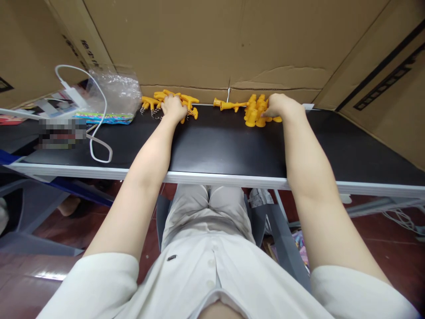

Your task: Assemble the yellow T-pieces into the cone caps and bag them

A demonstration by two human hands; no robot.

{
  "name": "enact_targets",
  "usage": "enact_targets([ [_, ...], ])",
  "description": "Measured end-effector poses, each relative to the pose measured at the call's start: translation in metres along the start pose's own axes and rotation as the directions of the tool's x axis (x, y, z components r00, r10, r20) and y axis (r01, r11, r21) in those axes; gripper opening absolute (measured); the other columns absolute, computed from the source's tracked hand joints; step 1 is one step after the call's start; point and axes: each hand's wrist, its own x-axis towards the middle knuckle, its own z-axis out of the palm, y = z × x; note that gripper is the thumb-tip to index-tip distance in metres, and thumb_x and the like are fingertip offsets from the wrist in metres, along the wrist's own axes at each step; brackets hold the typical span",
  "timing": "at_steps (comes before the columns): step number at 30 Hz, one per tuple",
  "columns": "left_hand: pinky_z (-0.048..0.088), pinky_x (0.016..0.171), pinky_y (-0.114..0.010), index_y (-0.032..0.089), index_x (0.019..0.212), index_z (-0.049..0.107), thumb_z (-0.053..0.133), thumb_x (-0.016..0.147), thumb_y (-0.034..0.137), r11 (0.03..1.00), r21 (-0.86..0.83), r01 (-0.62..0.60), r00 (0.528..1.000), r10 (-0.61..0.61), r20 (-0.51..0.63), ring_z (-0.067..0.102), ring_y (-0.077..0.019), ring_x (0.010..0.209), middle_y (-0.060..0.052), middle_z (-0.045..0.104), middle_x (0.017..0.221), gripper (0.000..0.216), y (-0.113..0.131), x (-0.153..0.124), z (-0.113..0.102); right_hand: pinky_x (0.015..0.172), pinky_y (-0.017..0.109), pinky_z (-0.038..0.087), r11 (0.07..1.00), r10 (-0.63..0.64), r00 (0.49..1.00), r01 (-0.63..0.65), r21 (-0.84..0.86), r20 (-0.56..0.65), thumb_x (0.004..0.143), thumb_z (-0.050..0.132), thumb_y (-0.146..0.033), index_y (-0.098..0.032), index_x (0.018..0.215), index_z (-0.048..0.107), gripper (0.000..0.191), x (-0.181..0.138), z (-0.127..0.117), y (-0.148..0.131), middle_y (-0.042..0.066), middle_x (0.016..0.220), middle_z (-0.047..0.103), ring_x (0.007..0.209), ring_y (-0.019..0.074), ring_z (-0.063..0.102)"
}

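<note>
- Yellow-orange moulded plastic pieces lie in a loose heap at the far edge of the black desk with a white rim, left of its middle. Small metal springs seem to hang from a few of them.
- The left hand lies palm down on this heap with its fingers curled over the pieces. I cannot tell whether it grips one.
- A second tight cluster of the same yellow-orange pieces stands at the far edge, right of the middle.
- The right hand rests against the cluster's right side with its fingers bent onto the pieces. They hide whether anything is held.
- One long yellow-orange piece lies between the two groups, apart from the left heap and reaching the cluster.
- Brown cardboard sheets wall in the desk's far and right edges.
- Near the far left corner a crumpled clear plastic bag sits on a flat multicoloured packet.
- A white charger lies beside them, and its white cable loops toward the near edge.
</note>
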Motion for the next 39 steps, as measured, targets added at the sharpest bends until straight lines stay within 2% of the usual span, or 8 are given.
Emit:
enact_targets([
  [5,0.035,0.14,-0.077,0.022,0.167,0.064,0.06,0.093,0.048,0.997,-0.065,-0.037,0.997,0.033,-0.064,0.044,-0.053,0.167,-0.024,0.061,0.172,0.078,-0.003,0.003,0.004,0.135,0.065,0.035,0.997,-0.059,0.995,0.054,-0.062,-0.075,0.118,0.052,-0.069,-0.025,0.141,0.073,0.054,0.011,0.006,0.011,0.018,0.138,0.08,0.159,0.0437,0.052],
  [10,0.031,0.143,-0.074,0.021,0.17,0.061,0.051,0.1,0.045,0.999,0.011,-0.05,0.998,0.05,-0.039,0.037,-0.0503,0.174,-0.023,0.052,0.18,0.074,0.01,-0.007,-0.004,0.126,0.061,0.046,0.924,0.269,0.927,-0.325,-0.201,-0.262,0.115,0.047,-0.013,-0.013,0.144,0.068,0.035,0.03,0.015,0.009,0.025,0.157,0.07,0.15,0.0415,0.064],
  [12,0.028,0.145,-0.072,0.021,0.172,0.058,0.05,0.102,0.046,0.996,0.058,-0.067,0.997,0.068,-0.021,0.031,-0.048,0.177,-0.023,0.045,0.185,0.074,0.015,-0.012,-0.006,0.127,0.058,0.047,0.938,0.183,0.955,-0.241,-0.248,-0.235,0.11,0.043,-0.005,-0.007,0.145,0.068,0.043,0.036,0.026,-0.002,0.027,0.157,0.07,0.15,0.0413,0.063],
  [15,0.016,0.147,-0.073,0.019,0.173,0.056,0.049,0.104,0.05,0.99,0.09,-0.105,0.993,0.099,0.069,0.019,-0.0458,0.183,-0.021,0.028,0.195,0.076,0.015,-0.014,-0.003,0.118,0.075,0.051,0.97,0.046,0.984,-0.085,-0.226,-0.173,0.107,0.058,-0.031,-0.018,0.16,0.061,0.055,0.045,0.049,-0.012,0.024,0.153,0.073,0.143,0.0505,0.063],
  [18,0.003,0.144,-0.081,0.025,0.177,0.051,0.045,0.107,0.057,0.987,0.059,-0.152,0.979,0.141,0.15,0.009,-0.0449,0.186,-0.016,0.018,0.199,0.077,0.006,-0.01,0.006,0.123,0.066,0.05,0.974,-0.01,0.994,-0.015,-0.226,-0.106,0.108,0.053,-0.019,-0.008,0.151,0.068,0.047,0.056,0.071,-0.014,0.029,0.15,0.071,0.145,0.0475,0.066],
  [23,-0.001,0.144,-0.078,0.023,0.187,0.033,0.038,0.111,0.064,0.986,0.047,-0.162,0.98,0.155,0.126,0.006,-0.0405,0.187,-0.017,0.014,0.199,0.087,-0.005,-0.005,0.016,0.128,0.059,0.049,0.937,0.068,0.998,-0.059,-0.343,0.014,0.099,0.059,-0.003,0.001,0.16,0.063,0.061,0.084,0.087,-0.017,0.032,0.161,0.066,0.153,0.0442,0.064],
  [31,0.002,0.145,-0.075,0.026,0.187,0.035,0.038,0.114,0.056,0.984,0.047,-0.171,0.982,0.166,0.09,0.012,-0.0365,0.187,-0.014,0.019,0.199,0.079,-0.002,-0.006,0.018,0.13,0.053,0.053,0.957,0.124,0.974,-0.068,-0.282,0.188,0.097,0.066,-0.001,-0.008,0.168,0.062,0.072,0.121,0.092,-0.02,0.024,0.17,0.063,0.156,0.0392,0.065],
  [39,0.001,0.146,-0.075,0.031,0.186,0.036,0.042,0.111,0.058,0.964,0.036,-0.264,0.962,0.26,0.077,0.01,-0.0381,0.187,-0.012,0.021,0.199,0.08,0.01,-0.006,0.015,0.127,0.056,0.052,0.98,0.16,0.976,-0.138,-0.147,0.149,0.114,0.057,-0.038,-0.01,0.17,0.058,0.062,0.114,0.095,-0.032,0.025,0.174,0.057,0.157,0.0441,0.062],
])
